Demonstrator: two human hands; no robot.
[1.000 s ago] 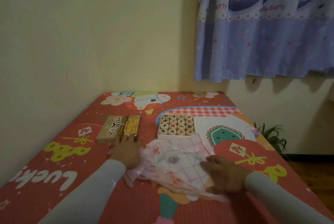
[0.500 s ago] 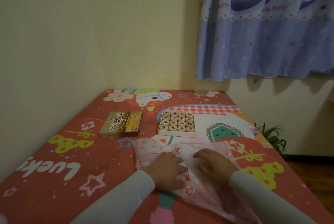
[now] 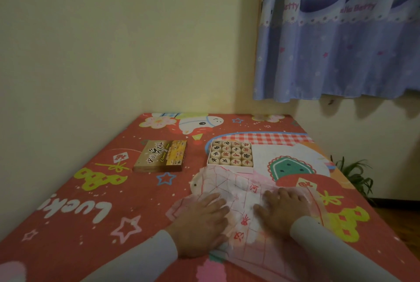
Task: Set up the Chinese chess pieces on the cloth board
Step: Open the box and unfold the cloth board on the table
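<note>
Both hands, left hand and right hand, press flat with straight fingers on the wrinkled cloth board. Beyond it, the open tray holds sixteen chess pieces.

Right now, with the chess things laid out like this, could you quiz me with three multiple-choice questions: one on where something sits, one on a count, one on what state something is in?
1. Where is the lid with the printed cover?
A. left of the tray of pieces
B. on top of the tray
C. under the cloth board

2. How many pieces show in the tray's top layer?
A. nine
B. sixteen
C. thirty

3. What are the hands doing?
A. lifting pieces out
B. pressing flat on the cloth board
C. holding the lid

Answers:
1 A: the lid lies apart, left of the tray.
2 B: the pieces sit four by four.
3 B: the left hand and right hand lie with fingers spread on the wrinkled cloth board, with no piece on it yet.
</note>
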